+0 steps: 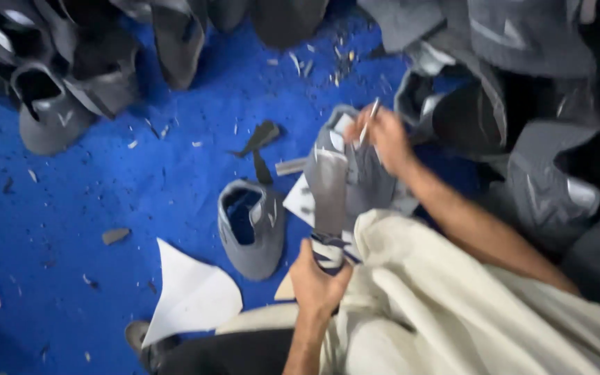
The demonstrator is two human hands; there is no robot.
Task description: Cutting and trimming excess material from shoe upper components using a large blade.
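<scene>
1. Fingers of the left hand (319,281) clamp the near end of a grey shoe upper (345,177), just right of centre over the lap.
2. Right hand (383,139) pinches a thin tool (369,119) at the upper's far edge, toward one o'clock.
3. One upper (251,226) lies alone at centre; heaps (71,76) wait at ten and two o'clock, so I'd judge plenty remains.

shoe upper (251,226) left of held upper (345,173)
</scene>
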